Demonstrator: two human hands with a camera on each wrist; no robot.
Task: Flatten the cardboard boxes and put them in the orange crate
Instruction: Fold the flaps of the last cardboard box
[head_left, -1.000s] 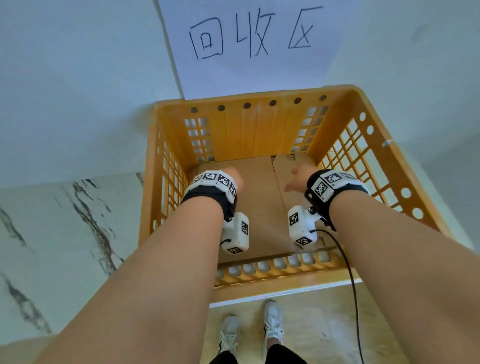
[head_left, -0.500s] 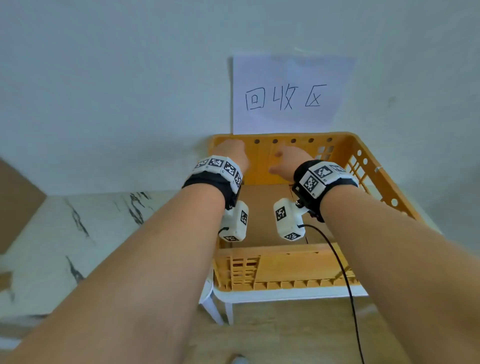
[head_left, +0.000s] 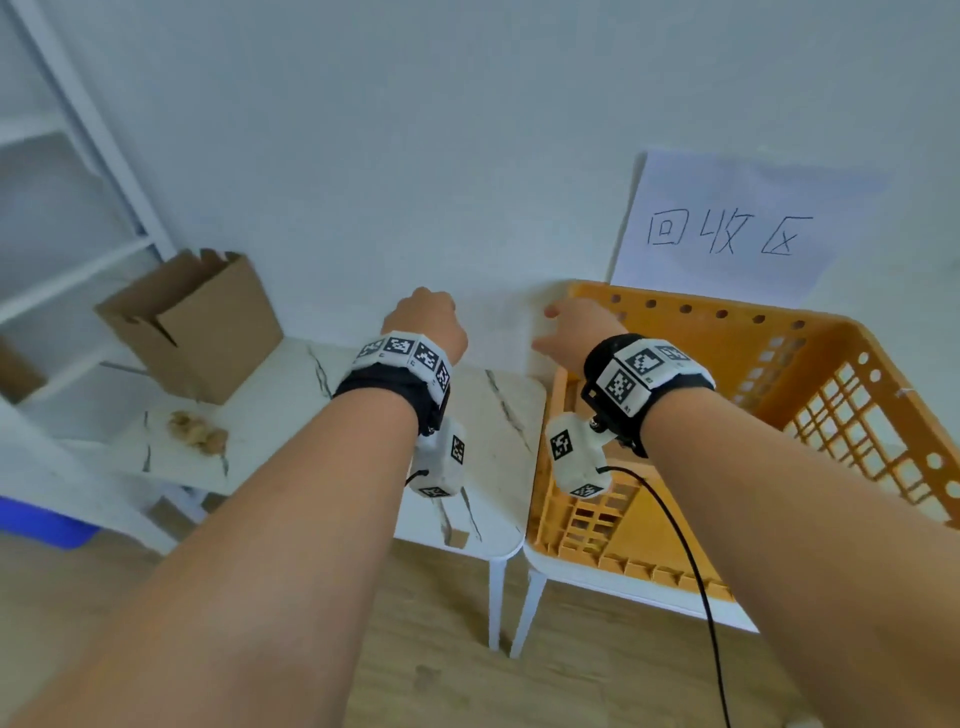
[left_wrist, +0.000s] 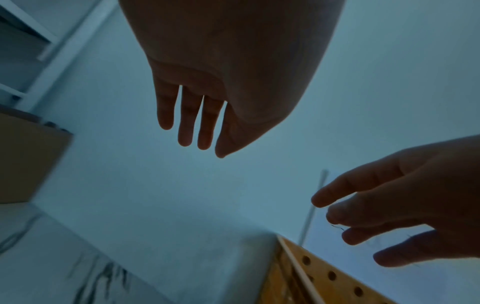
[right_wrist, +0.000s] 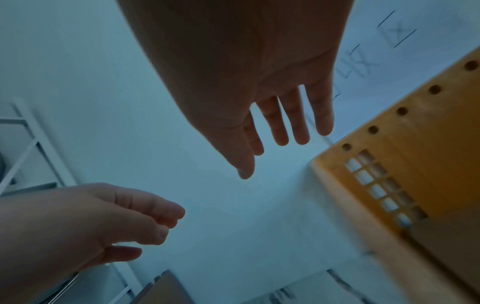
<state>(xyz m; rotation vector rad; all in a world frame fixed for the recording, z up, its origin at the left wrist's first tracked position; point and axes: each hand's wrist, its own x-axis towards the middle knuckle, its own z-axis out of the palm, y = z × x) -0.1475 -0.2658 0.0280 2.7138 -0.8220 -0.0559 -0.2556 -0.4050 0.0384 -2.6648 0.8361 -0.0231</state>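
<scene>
Head view: we see both forearms stretched forward, wrists strapped with black bands and white marker blocks. The left hand (head_left: 427, 322) hangs over the white marble-patterned table (head_left: 498, 415), the right hand (head_left: 582, 332) over the near-left corner of the orange slotted plastic crate (head_left: 779, 332). Neither touches anything. The crate sits on a white table just right of the marble one, against the wall, under a white paper sign with handwritten characters (head_left: 727, 234). An open, unflattened brown cardboard box (head_left: 202, 322) stands tilted at the far left end of the marble table, well apart from both hands; a small heap of brown crumbs (head_left: 197, 436) lies just in front of it. White shelving (head_left: 62, 208) at far left, a blue tub (head_left: 41, 525) on the floor below it. Left wrist view: left hand (left_wrist: 228, 72) has fingers straight and slightly spread, holding nothing; the right hand (left_wrist: 405, 205) shows at right with fingers loosely extended, empty, above the crate rim (left_wrist: 324, 271); box edge (left_wrist: 28, 160) at left. Right wrist view: right hand (right_wrist: 259, 82) fingers straight, holding nothing; left hand (right_wrist: 91, 222) at lower left looks loosely curled, empty. Crate wall (right_wrist: 415, 144) at right, with a flat brown cardboard sheet (right_wrist: 446, 242) lying inside it.
</scene>
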